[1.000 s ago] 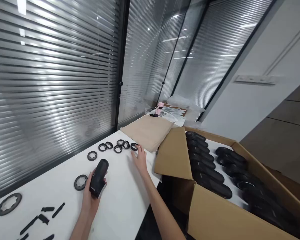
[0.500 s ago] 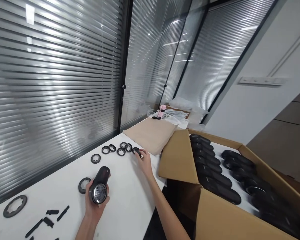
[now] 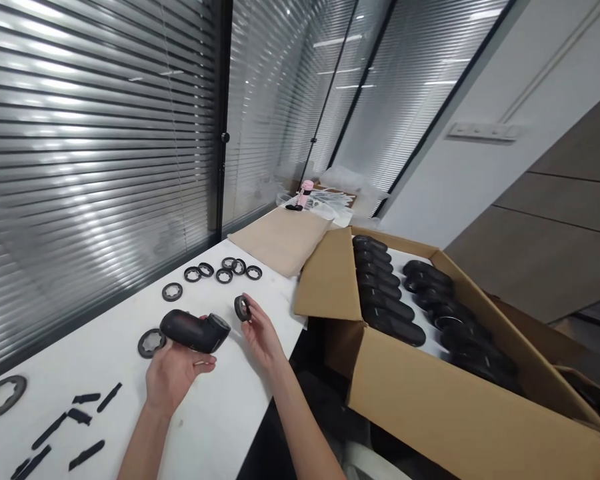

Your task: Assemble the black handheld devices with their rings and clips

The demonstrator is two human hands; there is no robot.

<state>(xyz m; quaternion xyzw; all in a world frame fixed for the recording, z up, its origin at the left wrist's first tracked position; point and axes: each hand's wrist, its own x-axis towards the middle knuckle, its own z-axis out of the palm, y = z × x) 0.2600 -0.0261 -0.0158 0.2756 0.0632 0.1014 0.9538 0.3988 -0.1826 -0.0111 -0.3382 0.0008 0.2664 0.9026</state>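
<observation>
My left hand (image 3: 173, 377) is closed round a black fabric shaver (image 3: 193, 330), which lies on its side in the palm with its round head pointing right. Between the fingertips of my right hand (image 3: 261, 330) is a black ring (image 3: 242, 308), held on edge just right of the shaver head and apart from it. A loose notched ring (image 3: 151, 343) lies on the table behind my left hand. Farther back, several similar rings (image 3: 224, 275) are scattered, with another ring (image 3: 172, 291) a little nearer.
On the right stands an open cardboard box (image 3: 410, 407) holding rows of black shavers (image 3: 385, 313). Small black strips (image 3: 80, 416) and a ring (image 3: 3, 398) lie at the white table's left. Behind are a beige sheet (image 3: 280, 237) and a pink bottle (image 3: 305, 192).
My right hand has picked a ring off the table and brought it left, near the shaver. My left hand has turned the shaver from mesh facing me to head pointing right.
</observation>
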